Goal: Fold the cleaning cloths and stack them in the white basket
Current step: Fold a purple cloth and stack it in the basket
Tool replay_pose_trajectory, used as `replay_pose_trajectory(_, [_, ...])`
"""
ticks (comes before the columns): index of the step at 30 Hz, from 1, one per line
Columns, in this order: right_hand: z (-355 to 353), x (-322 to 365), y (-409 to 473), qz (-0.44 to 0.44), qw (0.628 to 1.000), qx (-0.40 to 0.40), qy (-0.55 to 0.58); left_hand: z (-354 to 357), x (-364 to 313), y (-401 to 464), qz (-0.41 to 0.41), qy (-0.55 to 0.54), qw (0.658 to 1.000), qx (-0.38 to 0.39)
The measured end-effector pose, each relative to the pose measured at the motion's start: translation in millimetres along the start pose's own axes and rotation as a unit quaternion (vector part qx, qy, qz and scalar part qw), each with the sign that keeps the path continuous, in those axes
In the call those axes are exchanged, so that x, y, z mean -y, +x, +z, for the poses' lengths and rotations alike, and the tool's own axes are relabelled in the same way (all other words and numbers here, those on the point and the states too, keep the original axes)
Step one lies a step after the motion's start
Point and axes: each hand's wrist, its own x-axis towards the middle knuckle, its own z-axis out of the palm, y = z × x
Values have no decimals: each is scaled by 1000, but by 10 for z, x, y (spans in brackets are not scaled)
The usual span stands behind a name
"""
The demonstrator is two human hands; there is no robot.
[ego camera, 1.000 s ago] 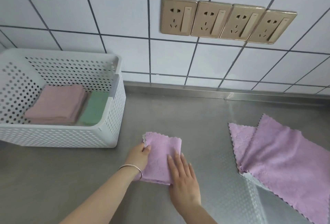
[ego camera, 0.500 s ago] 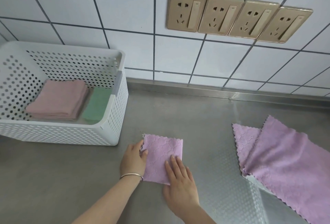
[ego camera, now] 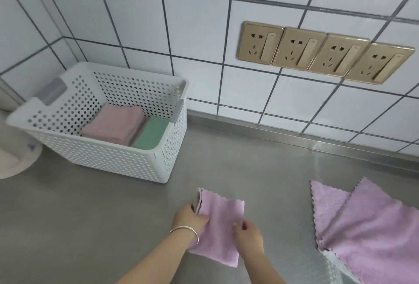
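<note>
Far left, a pale round object (ego camera: 13,159) sits at the counter's edge. Next to it the white basket (ego camera: 108,161) holds a pink stack (ego camera: 113,125) and a green cloth (ego camera: 150,134) side by side. In front of the basket, a little to its right, the folded cloth (ego camera: 220,227) lies on the steel counter (ego camera: 90,227). A second ago both palms lay flat on it, pressing the fold; now the left hand (ego camera: 189,218) has curled, thumb on top and fingers tucked under the left edge, which is peeling up from the counter. The right hand (ego camera: 248,234), flat before, now pinches the cloth's right side with bent fingers. So the smoothing looks finished and the lift has begun; I'd judge the next move is carrying it over the near wall and setting it on a stack inside. To the right, well apart, two unfolded cloths (ego camera: 362,234) overlap and are yet to be folded. On the wall above, four sockets (ego camera: 324,52) in a row.
</note>
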Motion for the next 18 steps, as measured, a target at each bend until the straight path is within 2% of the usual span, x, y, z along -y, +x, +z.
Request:
replay_pose_trajectory(2, [-25,-40,-58,-11,999,0,50,-113,-37,-209,-31,-75,996,44])
replay_pose_trajectory(4, [-87,9,-156,-22,990,12,141,-314,-94,-411,-22,-130,989,67])
replay_pose_trajectory(7, [-135,292,-419,-28,940,69,333,-697,-156,-666,57,-250,958,125])
replay_pose_trajectory(9, [-182,604,-643,-37,884,150,441,-971,-163,-789,97,-365,912,162])
replay_pose_trajectory(10, [-206,807,-776,-65,863,198,460,-1129,-188,-858,118,-415,885,174])
replay_pose_trajectory(11, [-232,1029,-914,-98,847,247,460,-1282,-232,-930,139,-447,866,178])
replay_pose_trajectory(13, [-199,1455,-1133,-158,820,337,435,-1607,-328,-1010,178,-459,850,188])
replay_pose_trajectory(15, [-92,1828,-1227,-198,803,367,426,-1940,-406,-996,201,-463,850,151])
replay_pose_trajectory(17, [89,2236,-1214,-226,824,331,399,-2353,-441,-780,225,-439,868,59])
replay_pose_trajectory(18, [170,2423,-1180,-236,846,295,377,-2531,-480,-662,243,-388,889,9])
